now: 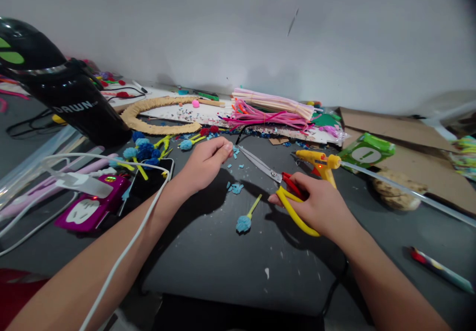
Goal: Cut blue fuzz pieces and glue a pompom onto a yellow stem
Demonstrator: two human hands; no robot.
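Observation:
My left hand [208,162] is closed in a pinch at the middle of the table, with a small light-blue fuzzy strip [235,150] at its fingertips. My right hand [320,203] grips scissors [262,166] with red and yellow handles. Their blades look nearly together, and the tips point at the blue strip. Below the blades lie short blue clippings [235,188] in a small heap, plus a few scattered ones. Closer to me, a light-blue pom-pom flower [243,224] with a yellow-green stem rests on the table between my hands.
A yellow glue gun [318,160] holding a long clear stick lies beyond my right hand. At left are a black bottle [85,102], a purple power strip [91,204] and a white cable [139,229] crossing my forearm. Pink pipe cleaners [271,115] and a wrapped ring [130,117] lie behind.

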